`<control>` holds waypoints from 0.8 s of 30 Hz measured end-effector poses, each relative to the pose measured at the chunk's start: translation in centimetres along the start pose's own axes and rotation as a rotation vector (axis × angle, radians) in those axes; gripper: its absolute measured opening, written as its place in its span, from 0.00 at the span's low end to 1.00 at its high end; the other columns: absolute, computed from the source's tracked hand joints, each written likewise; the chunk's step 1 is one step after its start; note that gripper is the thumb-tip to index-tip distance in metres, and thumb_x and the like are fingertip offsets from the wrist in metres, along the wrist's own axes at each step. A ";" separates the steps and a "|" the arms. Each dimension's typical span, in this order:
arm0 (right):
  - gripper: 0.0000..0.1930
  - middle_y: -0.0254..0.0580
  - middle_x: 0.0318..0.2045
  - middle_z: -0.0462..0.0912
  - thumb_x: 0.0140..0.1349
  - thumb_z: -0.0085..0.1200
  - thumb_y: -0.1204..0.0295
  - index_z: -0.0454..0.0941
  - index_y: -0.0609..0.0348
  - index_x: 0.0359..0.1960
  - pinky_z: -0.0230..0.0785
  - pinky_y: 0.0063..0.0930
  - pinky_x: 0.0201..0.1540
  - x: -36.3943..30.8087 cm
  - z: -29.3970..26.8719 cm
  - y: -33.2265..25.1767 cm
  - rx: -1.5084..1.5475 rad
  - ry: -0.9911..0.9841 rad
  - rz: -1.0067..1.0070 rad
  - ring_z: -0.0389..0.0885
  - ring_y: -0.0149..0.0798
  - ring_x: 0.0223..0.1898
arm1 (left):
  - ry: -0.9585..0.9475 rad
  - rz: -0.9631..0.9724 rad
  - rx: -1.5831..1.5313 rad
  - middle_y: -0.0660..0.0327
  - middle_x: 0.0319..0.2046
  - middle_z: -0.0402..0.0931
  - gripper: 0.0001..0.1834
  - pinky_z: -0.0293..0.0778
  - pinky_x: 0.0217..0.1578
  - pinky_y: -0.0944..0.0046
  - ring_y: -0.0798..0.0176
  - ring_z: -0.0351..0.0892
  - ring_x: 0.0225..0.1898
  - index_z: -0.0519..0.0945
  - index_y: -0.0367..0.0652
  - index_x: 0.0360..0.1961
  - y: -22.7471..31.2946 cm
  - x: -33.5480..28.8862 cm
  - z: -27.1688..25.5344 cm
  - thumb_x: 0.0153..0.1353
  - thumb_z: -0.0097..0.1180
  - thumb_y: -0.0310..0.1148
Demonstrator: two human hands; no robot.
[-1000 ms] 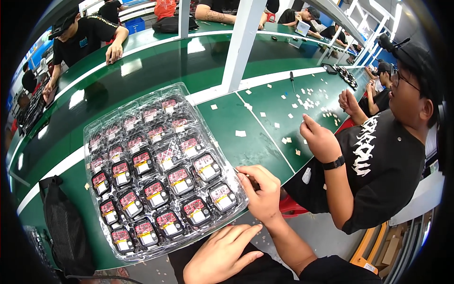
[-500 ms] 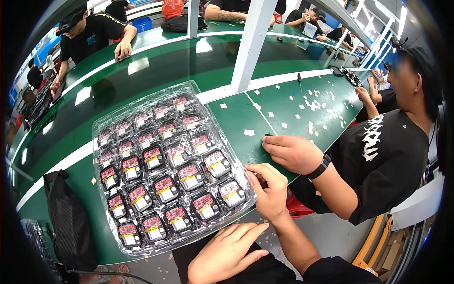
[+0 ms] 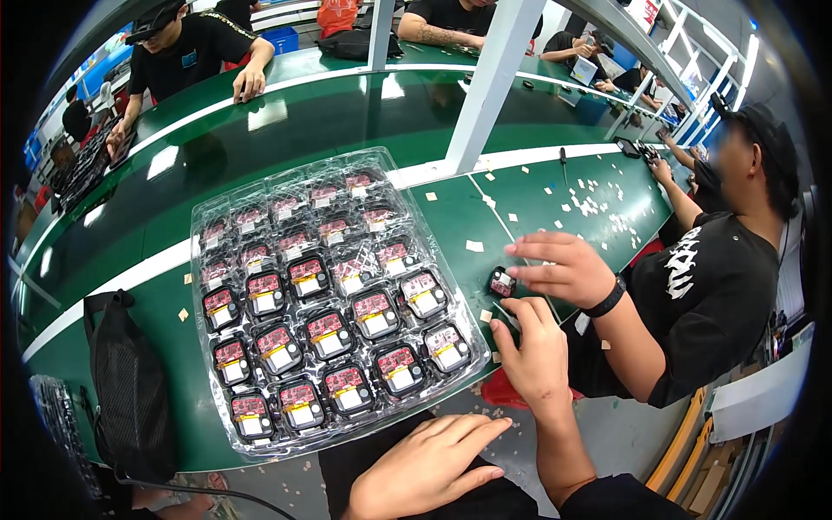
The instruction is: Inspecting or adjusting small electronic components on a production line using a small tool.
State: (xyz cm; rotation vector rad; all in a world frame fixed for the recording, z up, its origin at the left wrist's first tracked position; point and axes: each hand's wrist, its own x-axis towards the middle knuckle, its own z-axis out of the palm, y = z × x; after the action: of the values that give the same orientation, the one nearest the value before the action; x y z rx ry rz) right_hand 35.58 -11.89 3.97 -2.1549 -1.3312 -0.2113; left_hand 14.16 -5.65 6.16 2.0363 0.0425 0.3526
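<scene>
My left hand (image 3: 426,468) lies over my lap with fingers stretched out and nothing in it. My right hand (image 3: 533,347) is off the tray's right edge, its thumb and fingers bent around a thin pale piece too small to make out. Just beyond its fingertips a small black square device (image 3: 501,282) with a red circuit board stands on the green table. A co-worker's hand (image 3: 559,269), with a black wristband, reaches to that device. Left of my right hand, a clear plastic tray (image 3: 472,368) carries rows of black device housings (image 3: 331,334) with red boards and white-and-yellow batteries.
A black mesh bag (image 3: 128,381) lies left of the tray. Small pale squares (image 3: 594,206) and a screwdriver (image 3: 563,166) are scattered on the table (image 3: 451,208). A white post (image 3: 494,87) rises behind the tray. The co-worker (image 3: 711,286) sits close on my right.
My right hand has moved right, away from the tray's edge. The co-worker's fingers have spread, and the small device by them now shows. The whole view has shifted slightly; my left hand stays put.
</scene>
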 end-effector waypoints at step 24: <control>0.41 0.31 0.32 0.70 0.32 0.84 0.57 0.84 0.61 0.52 0.50 0.17 0.24 -1.4 -5.6 1.0 0.577 0.016 -0.160 0.57 0.19 0.21 | 0.463 -0.115 -0.791 0.48 0.50 0.78 0.21 0.76 0.50 0.46 0.44 0.79 0.49 0.81 0.39 0.53 1.5 0.1 2.8 0.62 0.68 0.39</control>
State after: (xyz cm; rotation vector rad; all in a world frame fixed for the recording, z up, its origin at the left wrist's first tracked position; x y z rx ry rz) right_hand 36.67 -16.44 7.57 -1.5648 -1.3534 0.0886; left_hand 14.87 -8.76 6.28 1.1399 0.2608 0.6435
